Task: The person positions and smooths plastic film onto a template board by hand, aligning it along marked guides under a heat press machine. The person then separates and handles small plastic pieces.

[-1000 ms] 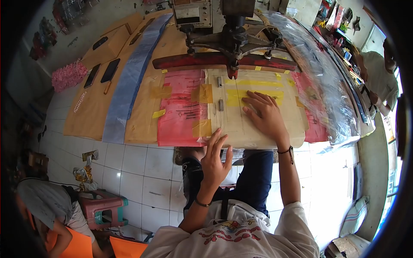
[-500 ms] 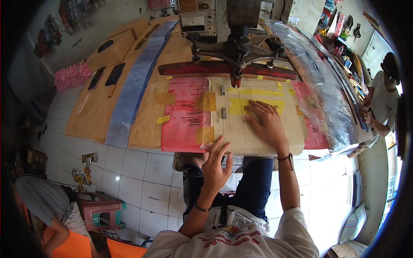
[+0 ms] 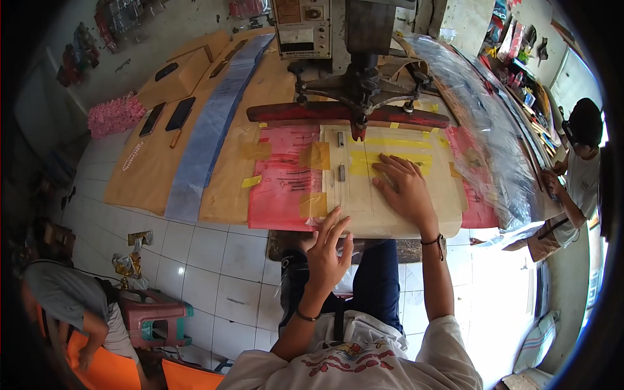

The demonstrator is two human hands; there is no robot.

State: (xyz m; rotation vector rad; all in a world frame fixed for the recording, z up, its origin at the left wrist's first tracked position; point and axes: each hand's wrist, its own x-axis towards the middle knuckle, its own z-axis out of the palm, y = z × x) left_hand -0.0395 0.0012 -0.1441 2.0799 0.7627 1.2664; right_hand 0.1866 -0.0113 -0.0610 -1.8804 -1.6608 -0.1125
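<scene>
Resting on the pale sheet (image 3: 364, 208): the right hand (image 3: 406, 188), palm down, fingers slightly spread across a yellow tape strip (image 3: 364, 161), gripping nothing.
Left hand (image 3: 327, 250): at the sheet's near edge, fingertips on its left corner, thumb apart from the fingers; nothing is visibly clamped, and whether the thumb touches the edge cannot be told.
Sheet position: in front of the person, flat on the counter (image 3: 146, 188), with red material (image 3: 279, 153) along its left side and more beyond its right. Two small grey blocks (image 3: 341, 172) lie in line on its left part.
Red bar (image 3: 299, 113): hanging from a black bracket (image 3: 325, 86) over the sheet's far end; whether it touches cannot be told.
View and hands: over the last second the view has tipped, setting the counter lower in the frame. Both hands have kept their places on the sheet, and sheet and bar keep their alignment, so the work itself seems steady, apparently held flat.
Co-workers: one person (image 3: 582, 175) by the counter's right side is now more fully in view; another (image 3: 71, 299) bends at lower left, beside a stool (image 3: 156, 318).
</scene>
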